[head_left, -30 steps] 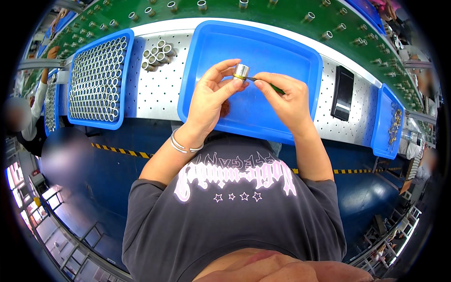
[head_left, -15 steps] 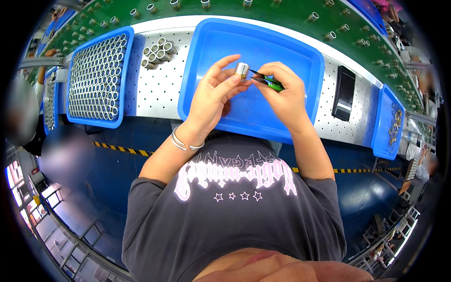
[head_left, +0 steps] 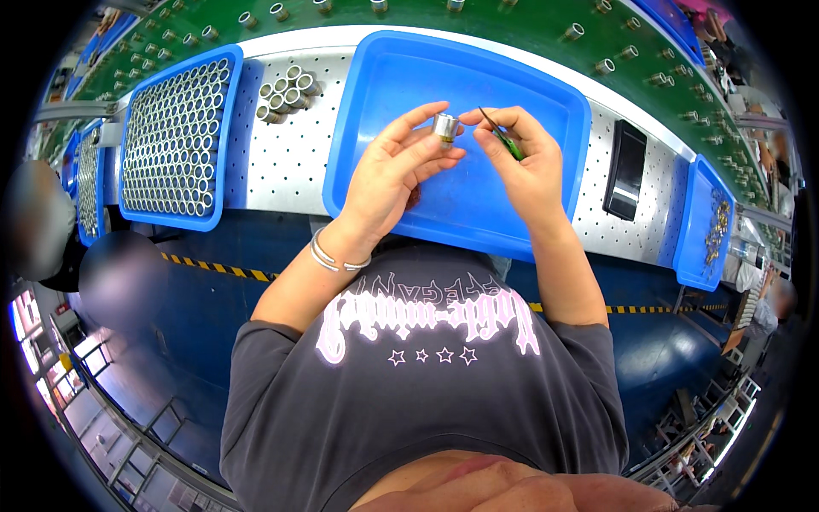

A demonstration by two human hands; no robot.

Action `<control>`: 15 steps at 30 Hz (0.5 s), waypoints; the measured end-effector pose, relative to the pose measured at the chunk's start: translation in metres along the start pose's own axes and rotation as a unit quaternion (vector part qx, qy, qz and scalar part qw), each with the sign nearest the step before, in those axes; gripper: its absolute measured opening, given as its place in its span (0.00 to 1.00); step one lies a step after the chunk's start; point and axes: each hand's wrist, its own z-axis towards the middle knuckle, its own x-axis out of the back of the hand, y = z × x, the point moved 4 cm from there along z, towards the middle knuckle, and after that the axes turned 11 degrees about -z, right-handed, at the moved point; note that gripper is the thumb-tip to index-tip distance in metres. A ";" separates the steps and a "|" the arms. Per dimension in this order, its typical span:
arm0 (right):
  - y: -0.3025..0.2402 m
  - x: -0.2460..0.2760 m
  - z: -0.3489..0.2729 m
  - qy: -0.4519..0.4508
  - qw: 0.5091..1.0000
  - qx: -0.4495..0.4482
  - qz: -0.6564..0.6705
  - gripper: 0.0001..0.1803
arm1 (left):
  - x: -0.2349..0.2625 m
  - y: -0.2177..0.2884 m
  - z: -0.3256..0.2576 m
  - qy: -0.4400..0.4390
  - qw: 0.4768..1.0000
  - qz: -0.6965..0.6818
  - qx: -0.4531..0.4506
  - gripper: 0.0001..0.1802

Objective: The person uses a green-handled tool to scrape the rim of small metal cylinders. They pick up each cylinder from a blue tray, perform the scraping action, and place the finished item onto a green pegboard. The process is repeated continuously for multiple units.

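My left hand [head_left: 386,175] pinches a short silver metal sleeve [head_left: 444,127] between thumb and fingers, above a large blue tray [head_left: 367,94]. Its lower rim looks brass-coloured. In my right hand [head_left: 531,171] is a slim green-and-black pointed tool [head_left: 511,146], its dark tip angled up and away to the left. Whether it is tweezers or snips I cannot make out. The right thumb and index finger come close to the sleeve; whether they touch it is unclear.
Several similar sleeves [head_left: 288,92] stand on the perforated metal bench [head_left: 281,162]. Left of them a blue tray [head_left: 223,183] is packed with rows of sleeves. To the right lie a black flat device [head_left: 625,169] and a blue tray of small brass-coloured parts [head_left: 715,235]. Behind runs a green conveyor [head_left: 512,38] carrying sleeves.
The tool has swung from pointing at the sleeve to pointing up and away from it, within my right hand. My left hand still holds the sleeve, shifted slightly right.
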 end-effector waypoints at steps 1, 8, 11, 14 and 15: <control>0.000 0.000 -0.001 -0.001 1.000 0.004 -0.007 0.05 | -0.001 -0.001 0.000 -0.006 1.000 0.021 -0.010 0.26; -0.009 0.001 -0.003 -0.033 0.996 -0.006 -0.078 0.02 | 0.002 -0.002 0.000 -0.004 0.999 0.049 -0.015 0.29; -0.007 0.000 -0.002 -0.002 0.996 0.036 -0.079 0.06 | 0.001 -0.002 0.000 0.001 0.997 0.070 -0.014 0.28; -0.006 0.000 -0.001 0.006 0.994 0.063 -0.088 0.07 | -0.001 -0.001 -0.002 -0.006 0.994 0.104 -0.009 0.27; -0.008 0.001 -0.002 0.000 0.994 0.048 -0.095 0.07 | -0.001 -0.002 -0.002 -0.009 0.995 0.095 -0.006 0.27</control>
